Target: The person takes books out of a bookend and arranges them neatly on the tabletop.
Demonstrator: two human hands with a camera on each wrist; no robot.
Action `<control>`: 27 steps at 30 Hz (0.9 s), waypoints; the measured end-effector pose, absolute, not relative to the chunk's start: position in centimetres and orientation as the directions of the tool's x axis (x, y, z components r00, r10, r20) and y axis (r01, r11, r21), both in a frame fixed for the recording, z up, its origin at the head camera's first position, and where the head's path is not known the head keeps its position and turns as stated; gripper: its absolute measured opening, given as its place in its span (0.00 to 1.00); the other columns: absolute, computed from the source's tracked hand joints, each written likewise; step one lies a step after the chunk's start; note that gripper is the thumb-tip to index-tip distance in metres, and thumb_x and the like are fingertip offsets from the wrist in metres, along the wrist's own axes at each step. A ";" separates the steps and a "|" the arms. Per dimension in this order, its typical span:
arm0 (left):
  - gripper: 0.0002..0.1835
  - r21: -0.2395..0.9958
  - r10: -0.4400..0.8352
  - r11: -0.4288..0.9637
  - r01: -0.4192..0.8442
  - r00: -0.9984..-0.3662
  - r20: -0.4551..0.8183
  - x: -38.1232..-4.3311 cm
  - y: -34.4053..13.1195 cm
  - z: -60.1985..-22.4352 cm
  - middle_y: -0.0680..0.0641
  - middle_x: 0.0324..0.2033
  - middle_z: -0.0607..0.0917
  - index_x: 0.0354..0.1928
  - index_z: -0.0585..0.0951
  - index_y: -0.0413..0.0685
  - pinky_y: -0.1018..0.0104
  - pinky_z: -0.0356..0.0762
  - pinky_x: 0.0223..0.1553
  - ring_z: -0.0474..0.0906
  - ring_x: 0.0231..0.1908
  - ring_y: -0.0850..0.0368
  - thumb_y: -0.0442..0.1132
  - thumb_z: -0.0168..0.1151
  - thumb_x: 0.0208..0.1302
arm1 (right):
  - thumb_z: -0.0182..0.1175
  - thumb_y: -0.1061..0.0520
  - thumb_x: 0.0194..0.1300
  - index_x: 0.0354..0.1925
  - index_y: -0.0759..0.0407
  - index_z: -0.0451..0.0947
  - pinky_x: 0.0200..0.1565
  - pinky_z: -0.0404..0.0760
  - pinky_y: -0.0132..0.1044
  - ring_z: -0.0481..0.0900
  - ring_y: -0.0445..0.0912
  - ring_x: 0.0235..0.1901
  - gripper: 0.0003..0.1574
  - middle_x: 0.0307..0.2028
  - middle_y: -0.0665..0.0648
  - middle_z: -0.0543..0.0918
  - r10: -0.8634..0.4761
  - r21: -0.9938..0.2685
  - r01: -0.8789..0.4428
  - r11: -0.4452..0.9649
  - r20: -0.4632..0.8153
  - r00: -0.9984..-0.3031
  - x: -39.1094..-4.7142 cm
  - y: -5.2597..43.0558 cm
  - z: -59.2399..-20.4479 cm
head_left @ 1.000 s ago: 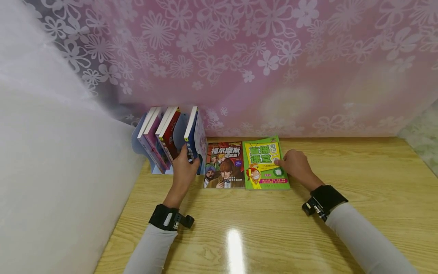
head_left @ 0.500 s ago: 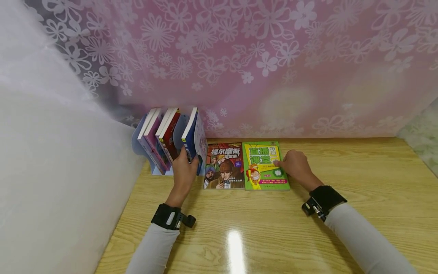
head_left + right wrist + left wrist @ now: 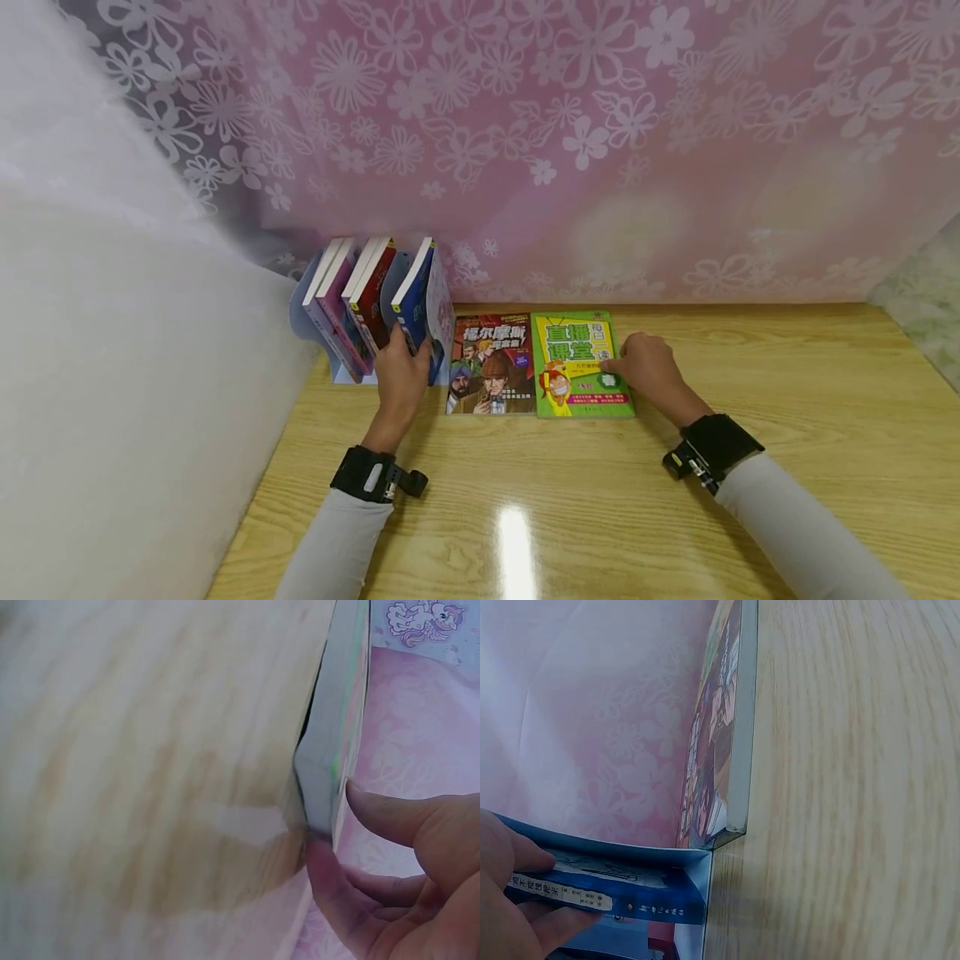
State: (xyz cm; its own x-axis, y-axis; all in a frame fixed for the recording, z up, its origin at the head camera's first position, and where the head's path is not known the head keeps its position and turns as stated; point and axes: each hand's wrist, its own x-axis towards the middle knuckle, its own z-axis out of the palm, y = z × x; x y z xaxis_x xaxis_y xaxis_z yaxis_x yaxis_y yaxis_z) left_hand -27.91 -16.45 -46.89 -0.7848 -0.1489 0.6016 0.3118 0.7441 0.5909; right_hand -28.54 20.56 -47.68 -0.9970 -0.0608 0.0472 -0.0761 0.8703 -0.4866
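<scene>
In the head view my left hand pinches the lower spine of a blue book, which stands tilted in the right slot of a light-blue book rack. The left wrist view shows the thumb on one side of this blue book and fingers on the other. My right hand holds the right edge of a green book lying on the table. Seen from the right wrist, its thumb is at the cover and a finger at the lower edge of the green book.
Purple books and red books lean in the rack's left slots. Between rack and green book lies a dark-red comic-style book. A pink floral curtain backs the wooden table; a white wall borders the left.
The blue book's near top corner has swung left, its lean growing, with my left hand shifting slightly. The green book's raised far edge has come down flat; my right hand has barely moved.
</scene>
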 end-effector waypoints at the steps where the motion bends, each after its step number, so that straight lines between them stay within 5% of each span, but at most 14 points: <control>1: 0.14 0.593 -0.152 0.742 0.314 -0.782 0.604 -27.8 -16.5 -46.9 0.44 0.15 0.77 0.46 0.75 0.40 0.60 0.64 0.13 0.72 0.13 0.55 0.38 0.63 0.62 | 0.71 0.48 0.54 0.08 0.51 0.56 0.17 0.51 0.32 0.50 0.40 0.13 0.35 0.11 0.46 0.51 -0.058 -0.483 -0.073 0.872 0.045 -0.997 -28.5 20.5 -47.7; 5: 0.17 0.597 -0.161 0.738 0.313 -0.778 0.607 -27.5 -16.5 -46.8 0.39 0.27 0.85 0.50 0.75 0.42 0.55 0.76 0.20 0.80 0.22 0.50 0.37 0.64 0.60 | 0.71 0.48 0.53 0.12 0.52 0.54 0.18 0.51 0.33 0.49 0.41 0.15 0.35 0.14 0.47 0.50 -0.051 -0.477 -0.067 0.877 0.048 -0.998 -28.3 20.4 -47.5; 8: 0.16 0.585 -0.157 0.747 0.316 -0.771 0.617 -27.3 -16.7 -46.5 0.38 0.27 0.85 0.48 0.76 0.41 0.54 0.76 0.19 0.80 0.22 0.49 0.36 0.65 0.59 | 0.71 0.48 0.53 0.17 0.56 0.60 0.19 0.52 0.34 0.52 0.43 0.17 0.30 0.16 0.50 0.53 -0.047 -0.491 -0.063 0.869 0.046 -0.998 -28.1 20.3 -47.5; 11: 0.15 0.573 -0.144 0.755 0.319 -0.772 0.619 -27.1 -16.7 -46.2 0.39 0.24 0.84 0.46 0.76 0.40 0.57 0.74 0.17 0.79 0.19 0.50 0.36 0.65 0.59 | 0.71 0.47 0.53 0.28 0.67 0.71 0.21 0.64 0.36 0.64 0.46 0.19 0.26 0.20 0.58 0.69 -0.043 -0.491 -0.063 0.869 0.052 -0.998 -27.7 20.3 -47.4; 14: 0.13 0.561 -0.128 0.764 0.318 -0.778 0.615 -26.9 -16.8 -46.0 0.42 0.16 0.79 0.44 0.75 0.40 0.61 0.66 0.12 0.73 0.13 0.54 0.36 0.65 0.59 | 0.71 0.46 0.52 0.42 0.73 0.74 0.27 0.75 0.42 0.75 0.51 0.27 0.34 0.35 0.69 0.79 -0.050 -0.469 -0.081 0.880 0.079 -0.996 -27.3 20.2 -47.2; 18: 0.12 0.547 -0.112 0.772 0.323 -0.779 0.617 -26.5 -16.9 -45.7 0.45 0.10 0.73 0.41 0.75 0.40 0.65 0.56 0.10 0.66 0.08 0.58 0.37 0.65 0.60 | 0.72 0.45 0.51 0.48 0.73 0.75 0.28 0.78 0.46 0.77 0.54 0.32 0.38 0.40 0.71 0.80 -0.097 -0.438 -0.149 0.887 0.139 -0.986 -26.9 20.0 -46.9; 27: 0.12 0.541 -0.130 0.784 0.306 -0.771 0.623 -25.6 -17.6 -44.9 0.43 0.13 0.78 0.37 0.76 0.41 0.63 0.60 0.11 0.70 0.09 0.55 0.40 0.67 0.59 | 0.70 0.44 0.54 0.54 0.70 0.73 0.46 0.76 0.57 0.74 0.62 0.51 0.39 0.52 0.70 0.76 -0.187 -0.453 -0.242 0.858 0.164 -0.969 -25.5 19.3 -45.4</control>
